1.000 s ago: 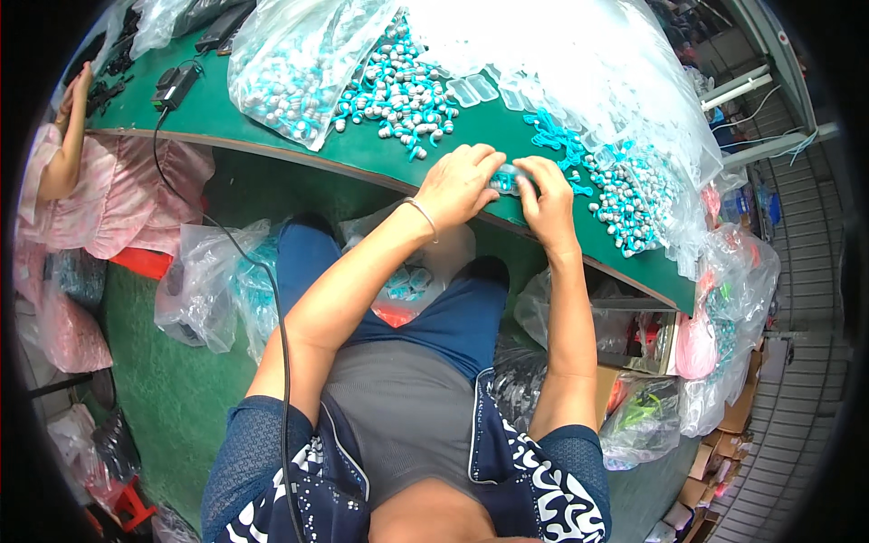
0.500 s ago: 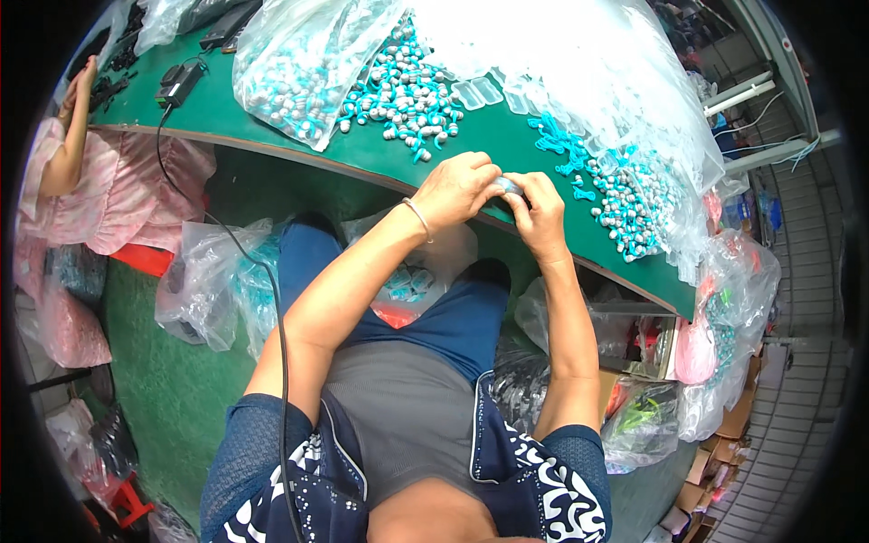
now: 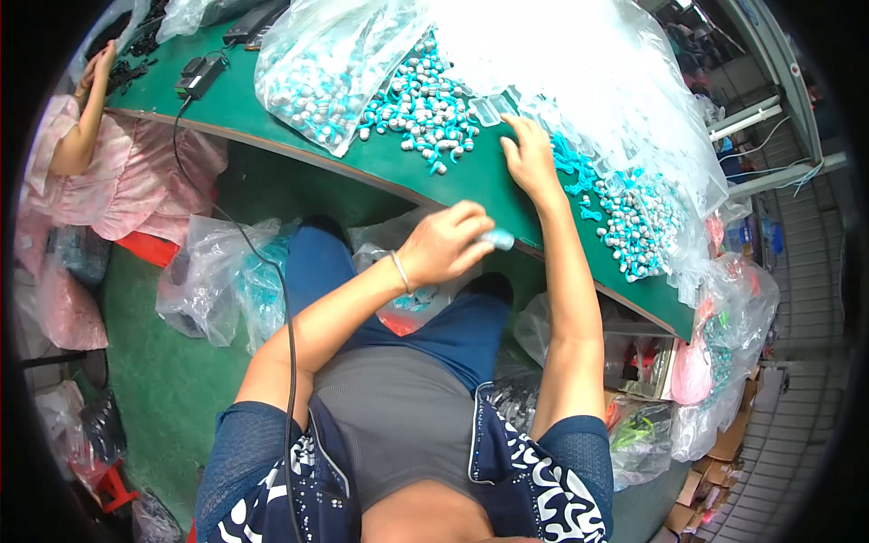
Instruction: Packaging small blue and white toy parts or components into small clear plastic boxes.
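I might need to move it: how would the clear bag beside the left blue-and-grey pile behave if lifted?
The clear bag will probably sag, as it looks thin and creased. The small pieces inside may shift, as many separate ones show through.

Wears a plain dark-grey top [image 3: 394,430], finely lined and low at the neck. Over it, wears an open navy vest [image 3: 543,484], edged down both fronts in thin pale piping [image 3: 474,436], sprinkled with small white dots and printed with bold, curling white shapes. Has short dark-blue sleeves [image 3: 249,443], finely textured, ending near the elbows. Below, wears blue trousers [image 3: 319,271]. Bears a thin silvery bracelet [image 3: 400,271] behind the left hand [image 3: 444,242], plus a slim black cable [image 3: 291,380] across the left arm.
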The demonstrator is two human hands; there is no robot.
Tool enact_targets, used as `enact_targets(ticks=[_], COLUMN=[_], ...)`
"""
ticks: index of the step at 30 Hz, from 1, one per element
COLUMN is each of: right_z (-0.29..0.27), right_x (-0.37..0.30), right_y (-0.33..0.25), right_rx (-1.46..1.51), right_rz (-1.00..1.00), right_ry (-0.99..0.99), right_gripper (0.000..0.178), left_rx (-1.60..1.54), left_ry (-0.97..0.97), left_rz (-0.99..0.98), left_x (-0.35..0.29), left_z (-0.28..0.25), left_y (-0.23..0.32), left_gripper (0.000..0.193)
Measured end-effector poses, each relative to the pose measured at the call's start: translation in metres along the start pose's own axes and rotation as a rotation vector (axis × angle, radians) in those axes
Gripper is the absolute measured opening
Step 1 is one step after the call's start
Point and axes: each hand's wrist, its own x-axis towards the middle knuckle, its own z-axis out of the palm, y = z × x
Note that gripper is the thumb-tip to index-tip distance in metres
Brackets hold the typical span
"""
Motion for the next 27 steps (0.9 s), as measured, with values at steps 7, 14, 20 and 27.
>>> enact_targets(ticks=[7,14,20,27], right_z=[0.026,-0.023,-0.019,-0.028], right_x=[0.006,-0.057,-0.069,-0.075], right_y=[0.010,-0.028,-0.035,-0.039], right_rx=[-0.175,-0.107,-0.063,0.030], right_rz=[0.062,0.069,0.053,0.054], right_ry=[0.002,0.015,0.046,-0.003], right_gripper=[0.021,0.017,0.018,0.021], left_rx=[0.093,0.208,0.137,-0.350], left_ry=[-0.379,-0.792,-0.720,-0.777], left_rz=[-0.329,-0.748,-0.854,-0.571], left_x=[-0.125,-0.190,-0.196,-0.103], left_z=[0.042,0.096,0.089,0.028], left_y=[-0.082,-0.136,-0.150,-0.085], left_gripper=[0.030,0.041,0.047,0.030])
